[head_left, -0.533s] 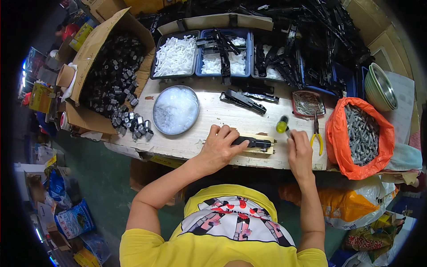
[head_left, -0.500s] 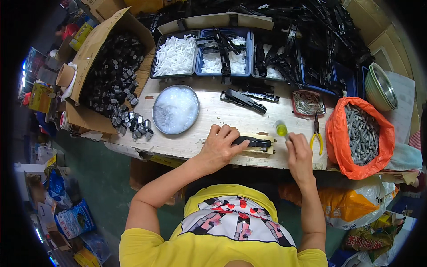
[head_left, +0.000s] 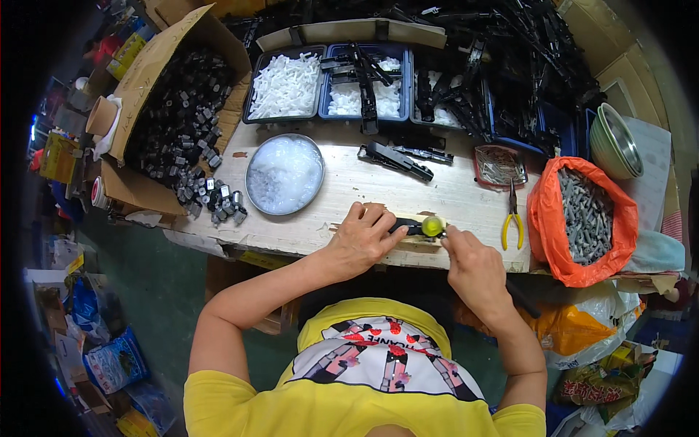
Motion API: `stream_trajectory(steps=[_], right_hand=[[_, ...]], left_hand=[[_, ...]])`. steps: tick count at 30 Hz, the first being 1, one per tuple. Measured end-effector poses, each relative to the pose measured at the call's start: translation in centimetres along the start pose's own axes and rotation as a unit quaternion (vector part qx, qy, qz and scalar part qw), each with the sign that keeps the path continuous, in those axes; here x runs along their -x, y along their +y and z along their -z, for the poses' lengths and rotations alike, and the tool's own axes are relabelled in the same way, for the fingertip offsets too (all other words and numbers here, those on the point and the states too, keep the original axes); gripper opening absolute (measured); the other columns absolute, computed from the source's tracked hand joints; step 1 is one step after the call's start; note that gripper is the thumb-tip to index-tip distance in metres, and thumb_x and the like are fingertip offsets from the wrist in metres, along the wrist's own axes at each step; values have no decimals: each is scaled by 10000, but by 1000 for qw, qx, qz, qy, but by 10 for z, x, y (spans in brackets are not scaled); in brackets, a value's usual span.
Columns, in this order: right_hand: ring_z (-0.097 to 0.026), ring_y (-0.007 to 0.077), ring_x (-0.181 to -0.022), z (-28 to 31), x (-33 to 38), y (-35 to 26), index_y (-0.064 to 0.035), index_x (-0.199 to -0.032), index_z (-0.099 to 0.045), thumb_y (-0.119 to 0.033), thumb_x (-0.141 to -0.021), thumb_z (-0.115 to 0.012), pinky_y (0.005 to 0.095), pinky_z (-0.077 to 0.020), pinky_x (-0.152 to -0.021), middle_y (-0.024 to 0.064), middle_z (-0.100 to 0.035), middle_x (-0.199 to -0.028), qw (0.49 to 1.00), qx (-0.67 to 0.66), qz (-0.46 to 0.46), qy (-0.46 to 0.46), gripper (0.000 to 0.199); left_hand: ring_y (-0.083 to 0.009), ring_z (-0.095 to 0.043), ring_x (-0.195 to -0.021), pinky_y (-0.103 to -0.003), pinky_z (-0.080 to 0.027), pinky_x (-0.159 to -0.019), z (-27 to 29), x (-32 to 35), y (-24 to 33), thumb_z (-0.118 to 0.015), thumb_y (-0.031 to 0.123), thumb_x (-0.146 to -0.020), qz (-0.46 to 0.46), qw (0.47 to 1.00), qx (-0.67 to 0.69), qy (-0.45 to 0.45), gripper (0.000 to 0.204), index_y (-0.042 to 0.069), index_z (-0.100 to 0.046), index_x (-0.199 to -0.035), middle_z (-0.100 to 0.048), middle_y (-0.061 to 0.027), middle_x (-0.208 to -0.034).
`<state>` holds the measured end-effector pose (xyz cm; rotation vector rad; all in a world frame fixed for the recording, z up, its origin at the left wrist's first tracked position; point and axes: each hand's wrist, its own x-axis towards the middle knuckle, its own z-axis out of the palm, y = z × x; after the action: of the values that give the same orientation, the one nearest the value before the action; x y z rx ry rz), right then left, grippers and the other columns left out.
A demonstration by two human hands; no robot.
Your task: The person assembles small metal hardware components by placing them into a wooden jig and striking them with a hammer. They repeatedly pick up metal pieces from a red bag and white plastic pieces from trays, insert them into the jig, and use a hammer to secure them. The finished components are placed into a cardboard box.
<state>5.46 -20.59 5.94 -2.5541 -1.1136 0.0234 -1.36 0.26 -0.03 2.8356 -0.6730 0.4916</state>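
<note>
At the table's (head_left: 306, 231) near edge, the left hand (head_left: 362, 237) steadies a black part (head_left: 411, 228) and the right hand (head_left: 475, 264) grips a hammer (head_left: 432, 226) over it, contact unclear, so this piece seems unfinished, with similar parts (head_left: 397, 162) farther off.

Black part (head_left: 411, 227) partly hidden by left hand (head_left: 362, 237); yellow mallet (head_left: 432, 226) partly by right hand (head_left: 473, 264)

Near the tabletop's (head_left: 346, 191) front edge, the left hand (head_left: 360, 240) held a black part (head_left: 410, 227); the right hand (head_left: 477, 266) gripped a hammer (head_left: 432, 226), its yellow head over the part's right end. Pliers (head_left: 512, 227) lay toward the right edge, beside a red bag (head_left: 545, 237). A dish (head_left: 285, 212) sat toward the left, trays (head_left: 346, 117) toward the back edge.
</note>
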Motion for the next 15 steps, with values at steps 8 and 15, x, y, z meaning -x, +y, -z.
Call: stream_trajectory(steps=[8, 15], right_hand=[[-580, 309, -529, -7, 7, -8, -50, -817, -502, -164, -839, -537, 401, -453, -461, 115, -558, -663, 997, 50, -17, -49, 121], [-579, 310, -521, -5, 3, 0, -49, -822, -503, -165, -842, -534, 406, -454, -465, 118, -575, -681, 995, 70, -6, -69, 122]], left_hand=[[-254, -457, -862, -361, -338, -702, 8, -1, 6, -584, 22, -683, 73, 997, 32, 1, 364, 140, -614, -1026, -502, -105, -955], [-264, -459, -810, -356, -371, -727, 7, -7, -22, -626, -62, -587, 126, 964, 234, 13, 440, 71, -610, -1007, -501, -91, -847]])
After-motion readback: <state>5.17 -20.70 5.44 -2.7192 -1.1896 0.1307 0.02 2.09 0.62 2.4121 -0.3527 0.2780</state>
